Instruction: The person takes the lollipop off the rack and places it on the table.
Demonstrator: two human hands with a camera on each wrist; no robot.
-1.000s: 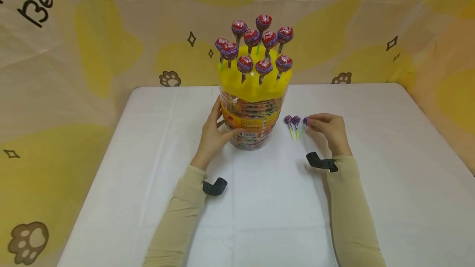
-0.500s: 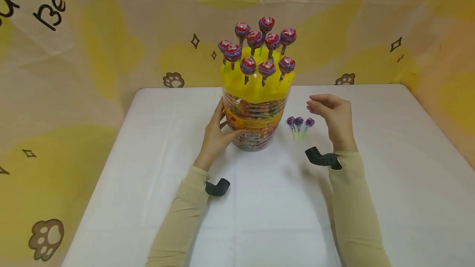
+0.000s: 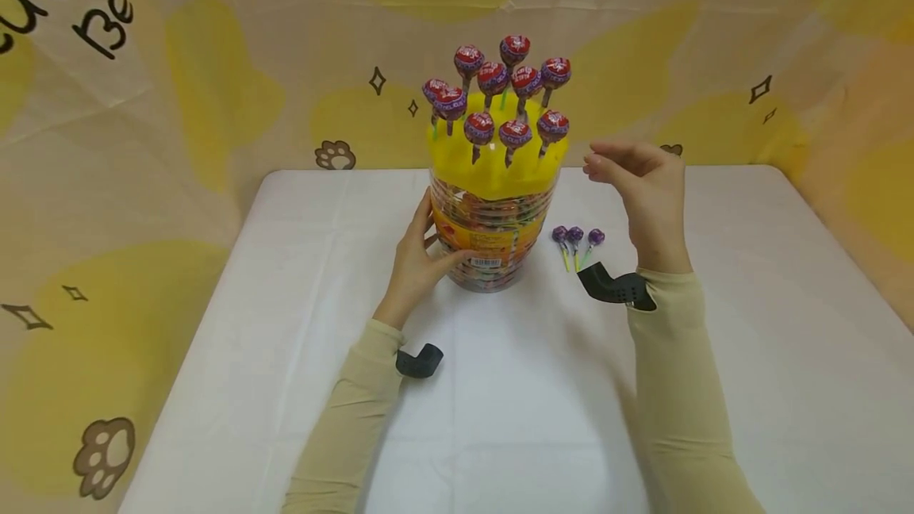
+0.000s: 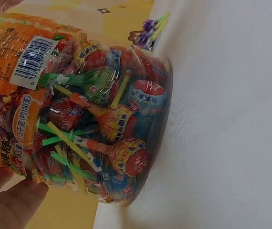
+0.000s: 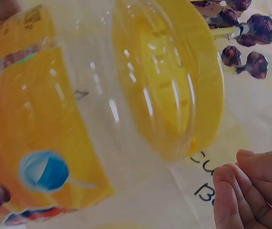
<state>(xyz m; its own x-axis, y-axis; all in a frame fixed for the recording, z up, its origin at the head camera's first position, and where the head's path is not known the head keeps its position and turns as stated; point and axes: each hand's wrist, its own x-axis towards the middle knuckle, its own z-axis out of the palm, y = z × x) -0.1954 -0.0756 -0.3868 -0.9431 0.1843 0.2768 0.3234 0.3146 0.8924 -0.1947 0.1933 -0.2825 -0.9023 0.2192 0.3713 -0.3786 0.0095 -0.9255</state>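
Standing near the middle of the head view, the clear jar is held from its left side by the left hand, thumb laid across the front; this grip is clamped on the jar, probably so that it is kept steady on the counter. Ten upright lollipops are stood heads up in the yellow lid, by which their sticks seem to be supported. Right of centre, the right hand is raised beside the lid, its grip loosely bent, fingertips close together, nothing seen between them. The nearest upright lollipop is seen just left of those fingertips; three loose lollipops are laid below them, right of the jar's base.
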